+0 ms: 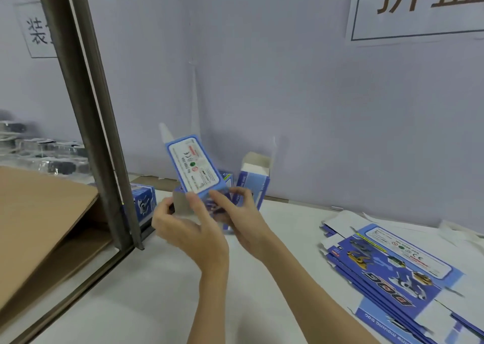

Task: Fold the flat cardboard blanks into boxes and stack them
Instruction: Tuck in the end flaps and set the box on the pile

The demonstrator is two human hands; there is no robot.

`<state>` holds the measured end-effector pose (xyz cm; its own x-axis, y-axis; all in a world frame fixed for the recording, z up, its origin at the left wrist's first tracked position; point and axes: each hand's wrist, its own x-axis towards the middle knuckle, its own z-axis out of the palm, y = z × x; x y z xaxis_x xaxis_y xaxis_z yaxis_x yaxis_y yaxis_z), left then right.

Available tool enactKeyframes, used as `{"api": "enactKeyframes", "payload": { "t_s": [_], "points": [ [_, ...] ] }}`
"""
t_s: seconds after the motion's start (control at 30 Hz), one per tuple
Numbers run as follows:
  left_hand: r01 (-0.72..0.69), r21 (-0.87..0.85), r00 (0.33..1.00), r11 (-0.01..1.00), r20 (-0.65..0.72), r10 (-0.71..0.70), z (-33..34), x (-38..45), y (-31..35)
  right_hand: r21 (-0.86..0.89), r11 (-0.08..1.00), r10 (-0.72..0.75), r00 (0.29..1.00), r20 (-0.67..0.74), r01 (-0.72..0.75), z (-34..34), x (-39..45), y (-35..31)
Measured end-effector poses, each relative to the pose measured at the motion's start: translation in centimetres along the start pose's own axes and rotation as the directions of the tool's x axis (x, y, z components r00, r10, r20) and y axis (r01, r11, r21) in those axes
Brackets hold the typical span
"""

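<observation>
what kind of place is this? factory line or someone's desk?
Likely a packing workstation, not a home desk: a pile of flat printed blanks on the white table, folded boxes by the wall, and a printed station sign above.

wall [262, 81] – pale lilac, two paper signs | table [146, 291] – white | metal frame [89, 108] – left, tilted

Blue box [195, 167] is glossy printed card; counter [157, 291] smooth matt white; frame [86, 102] dull brushed metal; sheet [34, 212] matt brown cardboard.
</observation>
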<state>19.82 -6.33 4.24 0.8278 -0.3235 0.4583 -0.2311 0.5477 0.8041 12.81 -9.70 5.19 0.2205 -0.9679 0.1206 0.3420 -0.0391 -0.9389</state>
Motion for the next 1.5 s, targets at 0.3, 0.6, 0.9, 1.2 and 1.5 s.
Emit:
{"api": "enactKeyframes", "payload": {
  "t_s": [0.3, 0.6, 0.9, 1.2, 1.5],
  "points": [
    [0.192, 0.05, 0.981, 0.98, 0.01, -0.192, 0.5, 0.2, -0.8, -0.464, 0.875, -0.207, 0.973, -0.097, 0.141, 2.2, 3.2, 0.3],
    [0.339, 0.24, 0.889, 0.91, 0.234, -0.393, 1.2, -1.0, -3.0, -0.761, 0.375, -0.538, 0.545, -0.644, -0.529, -6.4, 1.5, 4.1],
    [0.451, 0.44, 0.53, 0.777, 0.569, -0.629, 1.8, -2.5, -4.0, -0.512, 0.704, -0.23, 0.525, -0.82, -0.491, -13.9, 2.3, 1.6],
    [0.733, 0.278, 0.401, 0.621, 0.561, -0.724, 1.6, -3.1, -4.5, -0.406, 0.91, -0.27, 0.631, -0.727, -0.078, -10.5, -0.2, 2.3],
    [0.808, -0.067, 0.538, 0.586, 0.488, -0.687, 0.7, -1.4, -4.2, -0.526, 0.815, -0.134, 0.804, -0.58, -0.243, -11.5, -3.0, -1.2]
  ]
}}
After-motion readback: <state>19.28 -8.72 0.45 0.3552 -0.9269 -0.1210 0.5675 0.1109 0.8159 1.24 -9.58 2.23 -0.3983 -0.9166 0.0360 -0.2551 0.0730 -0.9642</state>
